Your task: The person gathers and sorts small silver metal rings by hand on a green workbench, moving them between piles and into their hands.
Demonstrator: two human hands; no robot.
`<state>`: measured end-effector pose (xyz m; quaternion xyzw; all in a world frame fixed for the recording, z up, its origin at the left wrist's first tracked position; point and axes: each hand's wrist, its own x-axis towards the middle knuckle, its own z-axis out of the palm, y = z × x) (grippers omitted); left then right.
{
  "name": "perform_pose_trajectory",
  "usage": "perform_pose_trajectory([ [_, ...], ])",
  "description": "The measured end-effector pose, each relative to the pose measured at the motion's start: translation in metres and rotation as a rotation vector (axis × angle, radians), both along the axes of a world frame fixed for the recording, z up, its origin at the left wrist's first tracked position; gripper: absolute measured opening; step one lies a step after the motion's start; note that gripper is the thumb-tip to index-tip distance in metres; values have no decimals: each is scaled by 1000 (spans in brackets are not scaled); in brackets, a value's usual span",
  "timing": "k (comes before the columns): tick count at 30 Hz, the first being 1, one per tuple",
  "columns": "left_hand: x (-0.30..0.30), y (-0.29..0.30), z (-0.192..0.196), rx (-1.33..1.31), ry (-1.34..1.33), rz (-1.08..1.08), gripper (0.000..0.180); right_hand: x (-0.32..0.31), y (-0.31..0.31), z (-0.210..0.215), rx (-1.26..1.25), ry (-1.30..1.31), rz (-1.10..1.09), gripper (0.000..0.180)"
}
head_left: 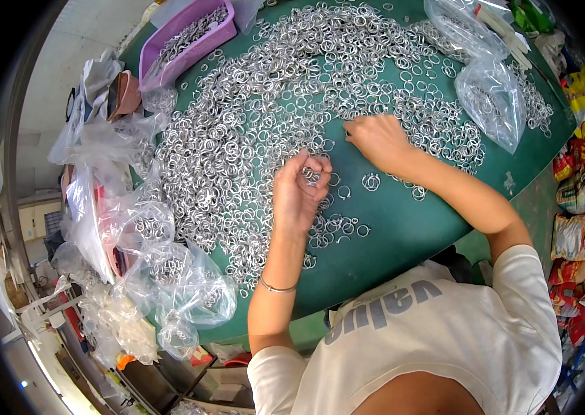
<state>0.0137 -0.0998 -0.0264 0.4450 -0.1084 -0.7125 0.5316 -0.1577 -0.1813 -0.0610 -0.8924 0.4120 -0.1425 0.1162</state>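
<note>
A wide, loose pile of small silvery metal rings (pixel 209 145) covers much of the green tabletop (pixel 403 235). My left hand (pixel 298 194) is turned palm up at the near edge of the pile. Its fingers are curled, with a few metal rings (pixel 311 176) showing inside them. To its right, my right hand (pixel 379 142) is back up and closed, its fingertips low over the table beside the pile. Whatever the right fingers hold, if anything, is hidden. A small cluster of rings (pixel 370 182) lies on the table below the right hand.
A purple plastic bin (pixel 185 45) of small metal parts stands at the far left. Clear plastic bags (pixel 196 283) crowd the left edge, and another clear bag of rings (pixel 489 100) lies at the far right. Colourful packages (pixel 579 228) are stacked beyond the table's right edge.
</note>
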Motion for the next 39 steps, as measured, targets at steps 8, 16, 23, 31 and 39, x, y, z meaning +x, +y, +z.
perform_pose_trajectory([
  [8, -8, 26, 2, 61, 203, 5, 22, -42, -6, 33, 1315, -988, -123, 21],
  [16, -36, 63, -6, 36, 217, -48, 22, -91, 32, 29, 1384, -1023, -334, 23],
  [23, -47, 63, 3, -1, -102, -194, 19, -57, 61, 14, 9, -63, -112, 16],
  [31, -53, 87, -5, 119, 156, -164, 21, -82, 59, 43, 1476, -1307, 86, 16],
  [39, -74, 98, -13, 325, 354, -108, 27, -78, 82, 32, 1368, -1356, -183, 30],
])
